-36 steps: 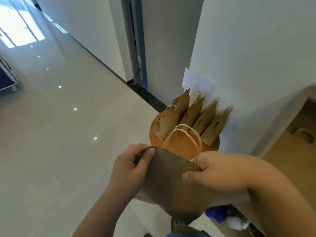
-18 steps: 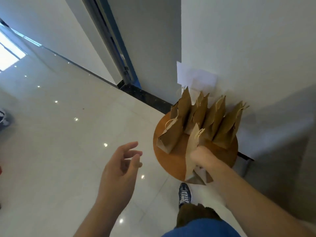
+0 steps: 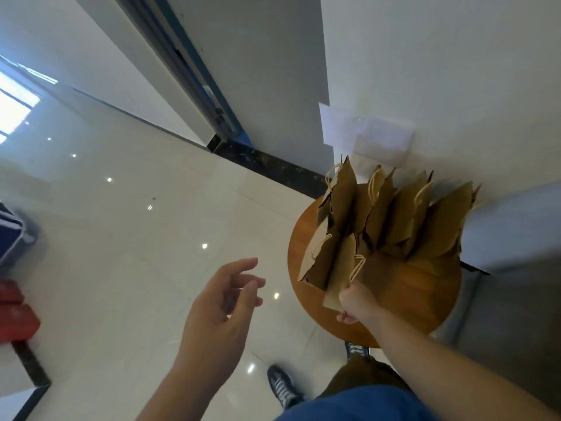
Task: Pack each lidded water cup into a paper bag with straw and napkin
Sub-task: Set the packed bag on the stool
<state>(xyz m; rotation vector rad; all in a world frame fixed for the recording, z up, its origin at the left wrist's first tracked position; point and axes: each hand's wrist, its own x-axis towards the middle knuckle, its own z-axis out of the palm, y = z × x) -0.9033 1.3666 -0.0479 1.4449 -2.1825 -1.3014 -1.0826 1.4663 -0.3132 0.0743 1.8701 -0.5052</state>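
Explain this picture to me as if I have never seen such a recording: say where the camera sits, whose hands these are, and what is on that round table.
There is no machine here. One wide-angle camera is worn on a person's head and looks forward and down, so you see that person's own arms, legs and shoes from above.

The round wooden table stands against a white wall. On it is a cluster of brown paper bags with pale cord handles, their tops pinched shut, so their contents are hidden.

The right hand is closed on the nearest bag, at the table's front edge beside the others. The left hand hangs open over the glossy floor, holding nothing.

Sheets of white paper are stuck to the wall above the bags. No cup, straw or napkin is visible.
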